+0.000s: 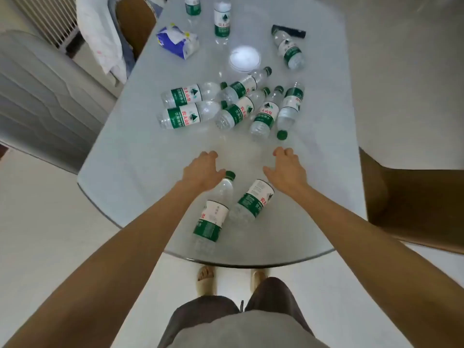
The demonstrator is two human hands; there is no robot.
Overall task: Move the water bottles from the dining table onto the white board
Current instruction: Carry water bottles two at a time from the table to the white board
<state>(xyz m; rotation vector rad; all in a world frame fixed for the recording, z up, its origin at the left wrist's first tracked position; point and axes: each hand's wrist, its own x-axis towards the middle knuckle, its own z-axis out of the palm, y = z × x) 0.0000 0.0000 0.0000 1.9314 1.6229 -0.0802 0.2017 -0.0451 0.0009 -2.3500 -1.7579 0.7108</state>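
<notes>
Two clear plastic water bottles lie on a glossy, pale grey counter (130,172) with rounded corners, just nearer the person than the fingers. Left bottle (213,212): ribbed body, white-and-green wrapper, green screw cap close beside the thumb of the left hand (203,172). Right bottle (253,202): same make, its neck end hidden under the right hand (286,172). Both hands: bare, palms down, empty; fingers (208,154) of each curled loosely inward with the thumbs held apart, gripping nothing.

Beyond the fingertips: cluster of six like bottles (233,106) lying on their sides, several touching, caps pointing different ways. Farther still: one bottle lying alone (288,50) to the right, two standing upright (222,18) at the far end. Also beyond: round shallow dish (244,59), shining white; crumpled blue-and-white soft tissue pack (178,41); small dark oblong item (291,31), too blurred to identify. Brown smooth chair (414,204) stands right of the counter.
</notes>
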